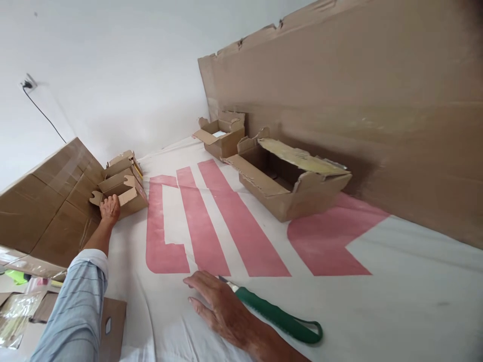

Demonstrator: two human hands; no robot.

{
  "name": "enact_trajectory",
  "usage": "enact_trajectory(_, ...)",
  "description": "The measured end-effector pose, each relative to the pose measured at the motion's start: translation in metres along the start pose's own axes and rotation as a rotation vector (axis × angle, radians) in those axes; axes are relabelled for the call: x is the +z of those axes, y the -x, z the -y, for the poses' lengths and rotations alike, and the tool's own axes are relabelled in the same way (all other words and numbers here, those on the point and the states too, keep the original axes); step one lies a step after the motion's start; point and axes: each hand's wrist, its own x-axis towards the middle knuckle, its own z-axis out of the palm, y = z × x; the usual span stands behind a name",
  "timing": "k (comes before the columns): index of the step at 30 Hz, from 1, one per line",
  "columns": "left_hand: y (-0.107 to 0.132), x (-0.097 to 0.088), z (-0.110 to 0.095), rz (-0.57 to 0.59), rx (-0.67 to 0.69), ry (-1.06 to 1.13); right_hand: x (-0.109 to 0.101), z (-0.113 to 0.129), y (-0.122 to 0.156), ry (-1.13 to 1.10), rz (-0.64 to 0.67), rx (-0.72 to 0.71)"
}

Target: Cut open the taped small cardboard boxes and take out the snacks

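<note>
Head cam: L hand [110,208] is at the near L edge of a small open box [133,203], fingers curled over the rim; fingertips hidden, so can't tell if it's actually gripping or just resting there. Box sits upright on the white cloth [422,291], flaps up, right next to a big taped carton [53,196] on its L. Another small box [119,166] is just behind it, w/ a bit of yellow showing on its R side.

R hand [222,306] is low centre, palm down, fingers loosely spread & slightly bent, nothing in it. Can't tell if it touches the cloth. Green-handled tool [279,312] lies just beside it on the R, loop end pointing away from the fingers, tip partly hidden by the hand.

Cloth has big red print [204,231], mostly slanted bars. Larger open box [319,196] stands R of centre, partly over the print, flaps up, inside dark. Smaller open box [226,145] is behind it to the L, smth white inside. Tall cardboard sheet [339,90] stands behind both, top edge torn.

Bottom L: brown box [113,322] w/ a hand hole, plus clear plastic pkg [15,314], partly behind the striped sleeve [75,301]. Plug [27,84] in wall socket, upper L.
</note>
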Motion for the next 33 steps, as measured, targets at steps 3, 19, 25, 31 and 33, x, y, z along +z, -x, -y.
enact_trajectory(3, 0.003, -0.008, 0.0, 0.048, 0.019, 0.032, 0.0, -0.003, -0.002, 0.028, -0.045, -0.043)
enact_trajectory(19, 0.225, -0.124, 0.137, 0.372, 0.333, 0.415, -0.027, -0.032, 0.048, 0.338, -0.261, -0.089)
enact_trajectory(25, 0.322, -0.097, 0.162, 0.606, 0.384, 0.505, -0.038, -0.054, 0.105, 0.556, -0.279, -0.054)
enact_trajectory(31, 0.327, -0.087, 0.143, 0.443, 0.383, 0.391, -0.036, -0.063, 0.117, 0.664, -0.292, -0.027)
enact_trajectory(33, 0.325, -0.091, 0.133, 0.397, 0.405, 0.421, -0.034, -0.064, 0.117, 0.684, -0.309, -0.034)
